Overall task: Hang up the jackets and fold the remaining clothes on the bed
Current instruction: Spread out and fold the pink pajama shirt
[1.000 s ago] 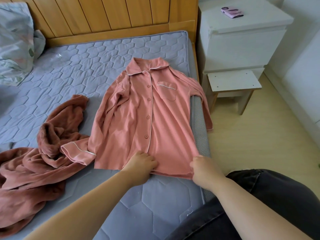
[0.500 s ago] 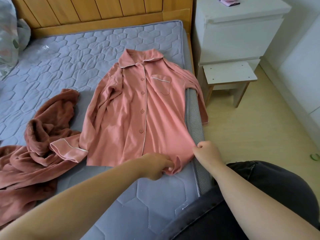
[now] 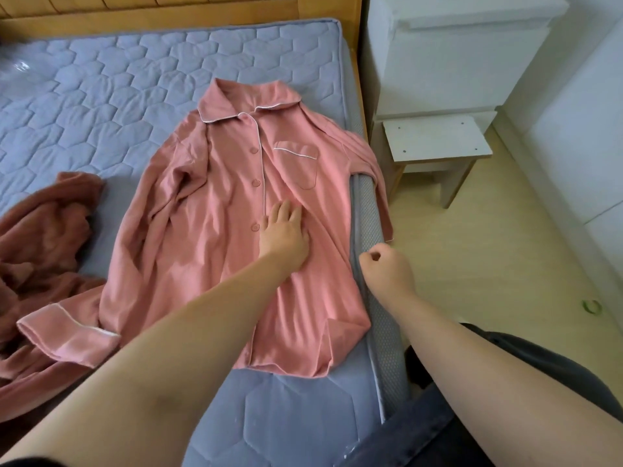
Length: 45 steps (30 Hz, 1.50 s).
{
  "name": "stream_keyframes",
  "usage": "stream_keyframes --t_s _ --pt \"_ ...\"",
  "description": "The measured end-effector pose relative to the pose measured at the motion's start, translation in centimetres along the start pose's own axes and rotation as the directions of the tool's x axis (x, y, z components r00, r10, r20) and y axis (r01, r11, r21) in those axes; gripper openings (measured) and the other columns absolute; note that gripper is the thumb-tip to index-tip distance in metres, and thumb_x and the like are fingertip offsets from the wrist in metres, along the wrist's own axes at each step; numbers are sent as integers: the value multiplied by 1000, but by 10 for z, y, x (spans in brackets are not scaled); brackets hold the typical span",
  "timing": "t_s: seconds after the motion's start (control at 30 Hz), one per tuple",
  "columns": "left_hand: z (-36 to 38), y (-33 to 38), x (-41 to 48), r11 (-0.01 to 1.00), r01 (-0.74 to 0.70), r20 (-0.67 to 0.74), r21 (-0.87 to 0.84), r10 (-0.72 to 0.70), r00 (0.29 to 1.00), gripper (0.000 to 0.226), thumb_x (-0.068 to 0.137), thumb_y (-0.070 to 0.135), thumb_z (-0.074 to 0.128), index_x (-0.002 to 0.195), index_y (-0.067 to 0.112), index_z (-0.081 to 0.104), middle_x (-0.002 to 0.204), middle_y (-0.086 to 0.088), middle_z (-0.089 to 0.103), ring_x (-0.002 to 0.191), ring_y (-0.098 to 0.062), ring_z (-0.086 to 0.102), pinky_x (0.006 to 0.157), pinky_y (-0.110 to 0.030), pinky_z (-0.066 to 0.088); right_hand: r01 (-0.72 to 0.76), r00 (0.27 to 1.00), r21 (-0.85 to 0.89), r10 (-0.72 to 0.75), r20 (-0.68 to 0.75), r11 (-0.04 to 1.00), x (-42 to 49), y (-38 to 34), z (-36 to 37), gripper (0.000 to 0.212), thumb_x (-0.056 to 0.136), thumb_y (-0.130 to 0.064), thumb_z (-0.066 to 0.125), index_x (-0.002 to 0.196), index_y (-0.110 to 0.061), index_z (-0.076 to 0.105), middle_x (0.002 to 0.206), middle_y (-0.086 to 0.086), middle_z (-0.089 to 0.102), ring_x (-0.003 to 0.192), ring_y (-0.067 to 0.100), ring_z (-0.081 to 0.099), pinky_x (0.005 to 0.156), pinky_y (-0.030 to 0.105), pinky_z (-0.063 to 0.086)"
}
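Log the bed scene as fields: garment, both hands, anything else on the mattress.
garment: pink pajama shirt, spread front up on the mattress, unfolded
sleeve: hangs over the mattress edge
left hand: flat on the shirt front, fingers straight
right hand: curled, holding nothing, by the mattress edge
other: brown fleece garment, bunched left of the shirt

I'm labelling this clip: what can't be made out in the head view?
Brown fleece garment: cut off by the left edge; its kind is unclear.
Pink shirt: the left hand and forearm cover part of its front and hem.
Green object on the floor: too small to identify.
White nightstand: its top is cut off by the upper edge.
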<state>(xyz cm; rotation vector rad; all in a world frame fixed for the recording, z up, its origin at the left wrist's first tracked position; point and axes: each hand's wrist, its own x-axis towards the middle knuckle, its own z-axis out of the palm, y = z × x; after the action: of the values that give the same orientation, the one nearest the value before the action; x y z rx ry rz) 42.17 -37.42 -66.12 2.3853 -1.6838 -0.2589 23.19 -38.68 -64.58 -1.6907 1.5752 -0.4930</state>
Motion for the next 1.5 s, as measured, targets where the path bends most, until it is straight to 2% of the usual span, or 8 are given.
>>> stream_keyframes --t_s 0.2,0.5,0.63,0.8,1.03,1.13,1.3,1.5 --pt "37 -4 14 997 73 -58 -7 -73 996 70 88 37 10 152 9 15 160 -8 11 148 -23 3 120 -41 -1 10 1000 -34 -11 -7 999 61 -14 13 17 89 -20 54 100 -11 63 100 5 63 94 23 59 80 28 43" --pt "42 -4 17 999 29 -117 -30 -32 993 72 84 37 14 150 9 24 158 -9 20 148 -24 8 119 -41 0 -38 999 -12 39 22 999 145 -59 32 26 90 -31 54 71 -13 59 74 2 57 80 26 56 62 27 37" --pt "40 -4 17 998 22 -158 -56 -30 987 69 87 39 21 148 11 31 156 -10 25 147 -25 15 119 -46 9 -106 994 -95 107 4 990 178 -66 23 22 91 -19 54 104 -5 63 117 16 62 109 32 59 78 27 43" --pt "42 -5 18 1000 19 -100 -15 -21 995 72 86 51 21 151 21 26 159 -8 15 148 -23 7 119 -44 5 -155 984 -135 142 -105 979 186 -62 19 38 95 -25 54 125 -1 57 129 16 57 120 33 53 95 32 42" --pt "40 -5 18 998 23 -46 51 -21 999 78 81 53 12 151 22 23 160 -7 12 148 -23 3 119 -44 2 -125 974 4 121 193 992 183 -63 12 22 91 -28 60 86 -6 60 71 12 61 59 25 59 53 29 47" --pt "39 -3 18 999 22 -30 44 -21 999 77 81 53 13 152 23 21 160 -7 11 148 -23 2 118 -43 0 -164 985 -72 167 43 984 189 -57 5 28 91 -26 59 97 1 61 86 13 63 73 27 62 64 29 44" --pt "36 0 16 992 -40 0 121 41 999 74 84 46 7 152 20 20 160 -11 12 148 -28 2 118 -43 -3 -512 859 413 442 257 753 191 -67 10 36 86 -30 62 113 -5 60 88 14 67 73 27 66 56 32 55" --pt "28 8 23 962 -221 166 160 195 967 82 73 33 -14 152 14 -4 160 -11 -11 146 -26 -18 115 -40 -15 -556 821 604 489 294 571 216 -75 11 25 91 -30 61 108 -12 61 91 6 68 71 19 66 48 24 51"
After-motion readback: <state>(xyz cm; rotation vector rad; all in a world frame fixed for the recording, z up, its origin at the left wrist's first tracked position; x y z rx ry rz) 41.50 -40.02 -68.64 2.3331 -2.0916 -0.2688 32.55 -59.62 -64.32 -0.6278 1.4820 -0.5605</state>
